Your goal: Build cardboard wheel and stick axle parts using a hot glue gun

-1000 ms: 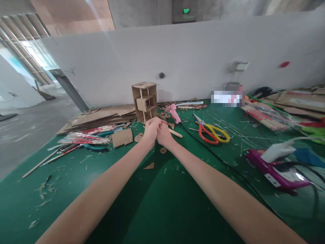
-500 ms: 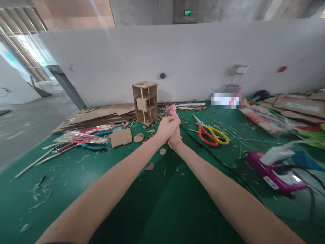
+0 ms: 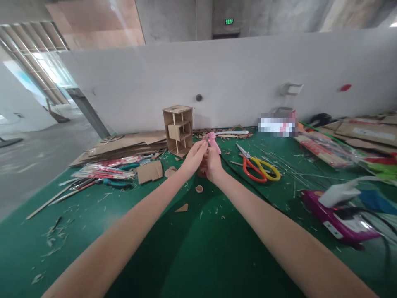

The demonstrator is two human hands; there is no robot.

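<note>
My left hand (image 3: 192,157) and my right hand (image 3: 214,164) are close together above the middle of the table, fingers curled inward and closed. Whatever lies between the fingertips is too small and hidden to make out. Just beyond them is a pink glue gun (image 3: 214,142) with a small red light, partly covered by my fingers. A white stick (image 3: 232,132) extends to the right behind it, and a black cord (image 3: 245,179) runs off to the right. Nearer to me lies a small round cardboard piece (image 3: 199,189). Behind my left hand stands a cardboard shelf box (image 3: 174,132).
Scissors with orange and yellow handles (image 3: 262,169) lie on the right, beyond a purple power strip (image 3: 339,217). Bundled sticks (image 3: 104,171), teal-handled pliers (image 3: 118,183) and a cardboard piece (image 3: 149,172) are on the left. Scraps litter the green table (image 3: 186,256) below the white partition (image 3: 149,82).
My hands were clasped, left over right; now they sit more side by side with the fingertips meeting. The view has tilted up slightly. The glue gun appears unmoved.
</note>
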